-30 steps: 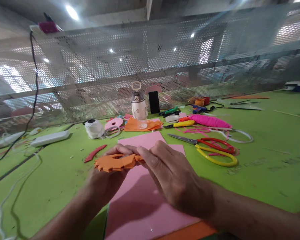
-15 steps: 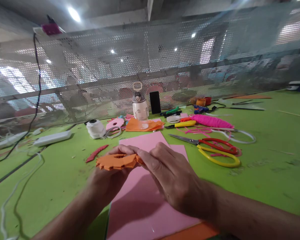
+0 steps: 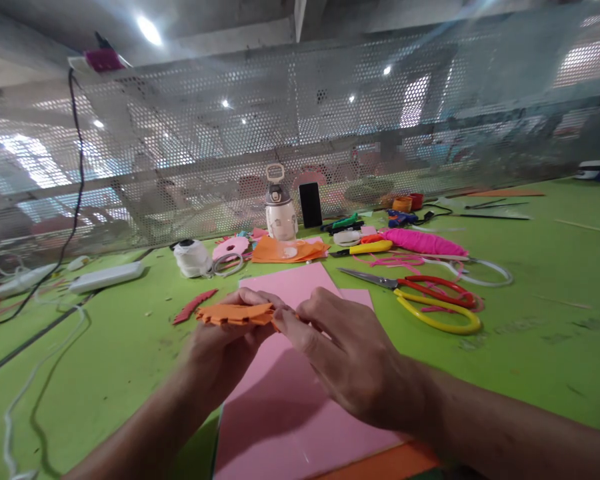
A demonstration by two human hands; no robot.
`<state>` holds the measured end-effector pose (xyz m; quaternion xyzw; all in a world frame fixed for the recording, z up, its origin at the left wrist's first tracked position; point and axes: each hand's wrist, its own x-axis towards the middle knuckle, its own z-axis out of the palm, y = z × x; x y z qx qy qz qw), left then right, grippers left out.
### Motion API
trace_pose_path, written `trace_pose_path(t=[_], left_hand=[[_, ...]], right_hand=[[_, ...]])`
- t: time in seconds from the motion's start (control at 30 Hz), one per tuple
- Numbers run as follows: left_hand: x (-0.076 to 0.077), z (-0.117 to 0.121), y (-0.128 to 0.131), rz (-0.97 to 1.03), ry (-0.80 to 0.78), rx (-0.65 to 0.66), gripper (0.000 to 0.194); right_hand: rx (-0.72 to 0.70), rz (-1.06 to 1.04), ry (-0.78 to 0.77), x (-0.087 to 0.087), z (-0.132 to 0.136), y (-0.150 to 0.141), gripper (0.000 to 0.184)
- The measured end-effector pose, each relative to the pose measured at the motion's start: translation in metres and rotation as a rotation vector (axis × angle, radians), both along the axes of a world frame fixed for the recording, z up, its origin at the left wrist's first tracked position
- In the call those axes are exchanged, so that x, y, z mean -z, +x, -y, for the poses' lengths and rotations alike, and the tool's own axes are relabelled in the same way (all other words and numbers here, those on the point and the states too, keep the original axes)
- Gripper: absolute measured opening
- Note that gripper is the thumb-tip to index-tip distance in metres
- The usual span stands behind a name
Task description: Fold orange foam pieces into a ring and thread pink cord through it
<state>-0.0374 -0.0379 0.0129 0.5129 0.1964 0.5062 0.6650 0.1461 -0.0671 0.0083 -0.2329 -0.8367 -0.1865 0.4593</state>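
Note:
Between my hands is an orange ring-shaped piece [image 3: 237, 313] with a notched edge, tilted so that it shows almost edge-on. My left hand [image 3: 225, 357] grips it from below and behind, fingers curled along its far side. My right hand [image 3: 347, 357] pinches its right end between thumb and fingers; the fingertips partly hide that end. Both hands are above a pink sheet [image 3: 280, 427] lying on the green table [image 3: 535, 373]. A red notched strip [image 3: 195, 306] lies just left of my left hand. Scissors [image 3: 430, 300] with one red and one yellow handle lie to the right.
Beyond the sheet stand a bottle [image 3: 281, 217] and a phone [image 3: 310, 205] leaning upright. A white thread spool [image 3: 193, 259], a yellow cutter [image 3: 370, 247] and a pink yarn bundle [image 3: 423, 243] lie around them. A white power strip [image 3: 107, 277] is at left.
The orange ring has tipped flatter, showing less of its face. My right fingers have shifted slightly at its right end, and both hands keep hold of it.

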Motion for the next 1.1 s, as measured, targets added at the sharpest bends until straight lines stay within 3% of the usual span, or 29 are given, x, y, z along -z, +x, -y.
trace_pose_path(t=[0.63, 1.1], left_hand=[[-0.0032, 0.0004, 0.0023, 0.044, 0.020, 0.034, 0.016], [0.0050, -0.0002, -0.0017, 0.019, 0.053, 0.024, 0.016]], right_hand=[[-0.012, -0.023, 0.014, 0.0064, 0.0003, -0.0046, 0.028], [0.017, -0.009, 0.057, 0.0049, -0.0026, -0.0049, 0.023]])
